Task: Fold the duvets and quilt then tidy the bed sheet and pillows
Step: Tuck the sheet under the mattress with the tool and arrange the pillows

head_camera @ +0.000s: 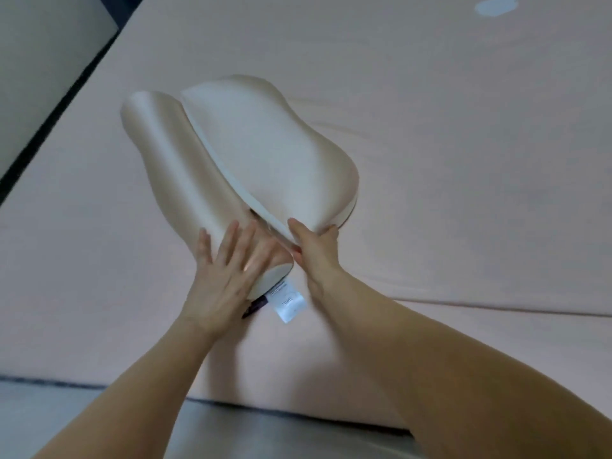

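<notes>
Two cream satin contoured pillows lie side by side on the pale pink bed sheet (pixel 463 160). My left hand (pixel 228 273) rests flat, fingers spread, on the near end of the left pillow (pixel 169 160). My right hand (pixel 314 250) grips the near edge of the right pillow (pixel 275 150), thumb on top, and that pillow is tilted up along its white side seam. A white care label (pixel 288 301) hangs from the near end of the left pillow.
The sheet has a long crease running across at the right. A pale blue patch (pixel 495 5) lies at the far right of the bed. The bed's dark edge and a grey wall (pixel 43 61) are at the left; grey floor (pixel 265 432) is at the bottom.
</notes>
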Tool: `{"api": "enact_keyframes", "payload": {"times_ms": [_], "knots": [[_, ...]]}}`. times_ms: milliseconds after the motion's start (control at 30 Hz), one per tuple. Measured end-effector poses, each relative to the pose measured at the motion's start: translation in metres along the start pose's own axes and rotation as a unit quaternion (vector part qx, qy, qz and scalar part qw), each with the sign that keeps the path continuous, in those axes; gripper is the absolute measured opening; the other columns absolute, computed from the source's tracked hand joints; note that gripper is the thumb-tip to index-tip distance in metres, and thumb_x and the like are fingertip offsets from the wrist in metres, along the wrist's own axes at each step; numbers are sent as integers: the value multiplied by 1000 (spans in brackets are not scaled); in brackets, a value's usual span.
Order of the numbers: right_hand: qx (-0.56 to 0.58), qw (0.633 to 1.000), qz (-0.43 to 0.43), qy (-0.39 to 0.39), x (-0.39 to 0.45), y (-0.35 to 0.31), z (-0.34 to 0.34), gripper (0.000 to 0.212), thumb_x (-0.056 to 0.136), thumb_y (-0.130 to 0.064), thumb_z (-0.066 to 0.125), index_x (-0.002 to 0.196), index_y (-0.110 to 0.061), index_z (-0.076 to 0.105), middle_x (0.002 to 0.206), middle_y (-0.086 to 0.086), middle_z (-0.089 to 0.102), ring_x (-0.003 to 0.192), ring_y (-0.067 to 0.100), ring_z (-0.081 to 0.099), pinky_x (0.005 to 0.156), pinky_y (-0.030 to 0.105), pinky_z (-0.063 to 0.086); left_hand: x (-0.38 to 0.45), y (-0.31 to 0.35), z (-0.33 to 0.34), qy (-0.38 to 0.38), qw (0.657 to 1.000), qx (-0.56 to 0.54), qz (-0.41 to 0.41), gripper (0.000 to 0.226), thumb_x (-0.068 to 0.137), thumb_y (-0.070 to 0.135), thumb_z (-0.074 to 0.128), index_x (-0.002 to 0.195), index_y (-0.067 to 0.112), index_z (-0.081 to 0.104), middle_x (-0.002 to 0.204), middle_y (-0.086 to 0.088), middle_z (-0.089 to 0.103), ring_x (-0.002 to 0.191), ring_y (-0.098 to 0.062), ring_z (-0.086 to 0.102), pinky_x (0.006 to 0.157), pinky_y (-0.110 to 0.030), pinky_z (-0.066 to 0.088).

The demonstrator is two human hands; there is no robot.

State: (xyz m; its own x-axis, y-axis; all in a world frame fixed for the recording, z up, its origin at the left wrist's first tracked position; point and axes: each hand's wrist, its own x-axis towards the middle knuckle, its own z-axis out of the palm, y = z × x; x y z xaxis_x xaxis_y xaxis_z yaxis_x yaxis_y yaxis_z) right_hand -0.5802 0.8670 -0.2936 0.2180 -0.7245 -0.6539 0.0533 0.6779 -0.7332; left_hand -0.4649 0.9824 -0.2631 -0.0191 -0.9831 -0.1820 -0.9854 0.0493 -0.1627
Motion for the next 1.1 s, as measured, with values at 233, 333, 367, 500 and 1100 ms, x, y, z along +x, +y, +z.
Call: {"api": "enact_keyframes", "payload": {"times_ms": [233,333,367,500,1100], "knots": [[-293,924,-242,-45,47,-64,59,39,89,-15,58,127,-14,53,117,3,61,106,19,58,90,26,45,113,-60,-6,19,969,-105,-221,81,95,16,54,153,14,-2,159,-14,-6,145,-40,-7,108,-62,22],[-534,809,-243,-35,41,-38,37,34,90,-14,51,124,-11,56,125,9,54,113,26,53,95,33,42,115,-75,0,81,970,-155,-166,53,98,23,49,145,9,27,152,-18,18,141,-38,20,81,-44,46],[-595,765,-243,-39,31,-24,26,31,89,-15,51,119,-11,57,122,9,53,112,27,51,92,34,43,103,-75,5,123,980,-127,-97,38,97,22,45,133,9,42,142,-17,35,131,-36,37,70,-39,45],[-734,635,-220,-97,-6,15,5,38,82,-17,60,117,-8,48,118,9,45,109,28,44,84,33,40,39,-79,32,-52,990,-73,112,43,88,33,60,126,19,45,122,-1,46,112,-25,49,81,-35,40],[-790,594,-147,-38,-34,18,42,24,92,4,34,105,-3,53,117,15,54,109,33,53,78,31,39,28,-51,39,-78,992,-94,25,31,91,26,59,118,16,49,120,0,46,109,-24,45,73,-30,30]]}}
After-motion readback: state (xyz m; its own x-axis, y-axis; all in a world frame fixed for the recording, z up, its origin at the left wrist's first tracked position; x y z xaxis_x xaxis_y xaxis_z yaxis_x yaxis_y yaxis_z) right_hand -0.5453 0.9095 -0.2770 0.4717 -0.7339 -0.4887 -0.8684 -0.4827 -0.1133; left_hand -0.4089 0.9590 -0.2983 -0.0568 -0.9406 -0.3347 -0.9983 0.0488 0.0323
